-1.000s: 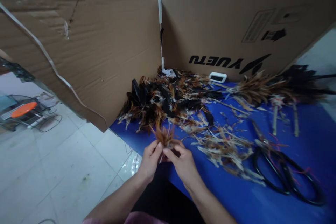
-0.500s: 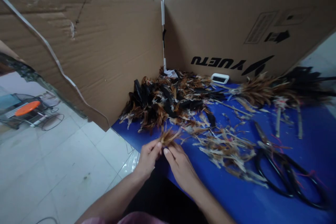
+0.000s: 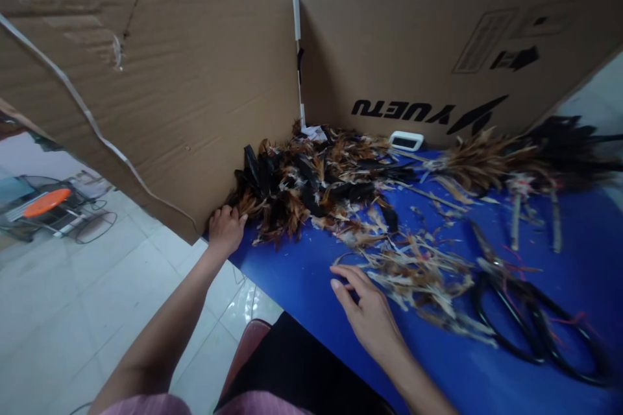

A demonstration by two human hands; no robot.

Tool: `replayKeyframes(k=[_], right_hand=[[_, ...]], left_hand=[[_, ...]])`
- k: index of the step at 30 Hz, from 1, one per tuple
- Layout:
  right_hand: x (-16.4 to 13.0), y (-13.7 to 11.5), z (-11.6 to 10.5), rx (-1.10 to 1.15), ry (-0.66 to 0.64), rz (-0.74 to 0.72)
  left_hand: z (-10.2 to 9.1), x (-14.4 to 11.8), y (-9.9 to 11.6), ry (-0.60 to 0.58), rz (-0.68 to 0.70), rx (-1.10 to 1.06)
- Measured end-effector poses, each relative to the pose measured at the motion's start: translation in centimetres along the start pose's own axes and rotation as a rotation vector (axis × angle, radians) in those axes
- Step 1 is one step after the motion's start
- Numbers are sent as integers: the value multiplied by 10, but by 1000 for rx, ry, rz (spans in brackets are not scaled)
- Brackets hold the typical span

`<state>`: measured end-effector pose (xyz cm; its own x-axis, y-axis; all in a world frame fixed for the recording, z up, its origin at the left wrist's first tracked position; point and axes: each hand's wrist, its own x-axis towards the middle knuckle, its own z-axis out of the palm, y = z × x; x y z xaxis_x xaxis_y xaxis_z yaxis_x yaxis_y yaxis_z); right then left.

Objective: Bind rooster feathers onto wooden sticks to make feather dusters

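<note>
At the left end of a pile of brown and black feathers [image 3: 292, 191], my left hand [image 3: 227, 230] has its fingers bent around some feathers, close to the cardboard wall. Its fingertips are partly hidden. My right hand [image 3: 365, 305] hovers over the front of the blue table [image 3: 292, 266], empty, with thumb and fingers apart. Just beyond it lies a heap of pale stripped feather bits [image 3: 418, 266]. Large black-handled scissors [image 3: 516, 311] rest to the right, with pink string across them.
Two cardboard panels, one at left [image 3: 195, 78] and one printed [image 3: 438, 45], stand around the table's back corner. A small white device [image 3: 406, 141] leans by the right panel. Bundled feathers [image 3: 477, 159] lie at the right. An orange-topped stool [image 3: 46, 202] stands on the tiled floor [image 3: 121, 298].
Both hands were together holding a small brown feather bunch. My left hand has gone left to the pile's end; my right hand has parted from it, moved right and opened.
</note>
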<state>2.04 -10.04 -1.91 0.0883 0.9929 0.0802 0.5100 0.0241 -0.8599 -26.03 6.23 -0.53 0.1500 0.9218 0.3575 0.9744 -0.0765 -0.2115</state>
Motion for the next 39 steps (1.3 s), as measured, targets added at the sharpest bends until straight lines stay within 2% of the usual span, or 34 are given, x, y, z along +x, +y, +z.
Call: replayKeyframes(k=[3,5,10,14,16,20,25,29,34,39], right_hand=[[1,0,-1,7,15,9],[3,0,-1,7,20,5],[3,0,-1,2,27,-9],[3,2,-2,12,26,1],[3,2,-3,22,27,3],[4,4,-5,50,35,7],[9,10,0,188,72,81],[10,9,5,341,60,186],[9,7,3,447,-27,228],[10,4,-7,508,37,252]], left_hand=[[-18,-9,6,120,-64,10],[-25,-18,14,143,-49,-67],[-21,-37,51,-37,118,-257],[-10,-36,77,-103,122,-286],[-9,-32,84,-137,123,-376],[-20,-31,92,-208,122,-833],[-39,-48,111,-458,-15,-1456],[-49,-62,134,-590,-47,-1727],[-54,-67,152,-669,-1,-1785],[-53,-61,146,-607,75,-1603]])
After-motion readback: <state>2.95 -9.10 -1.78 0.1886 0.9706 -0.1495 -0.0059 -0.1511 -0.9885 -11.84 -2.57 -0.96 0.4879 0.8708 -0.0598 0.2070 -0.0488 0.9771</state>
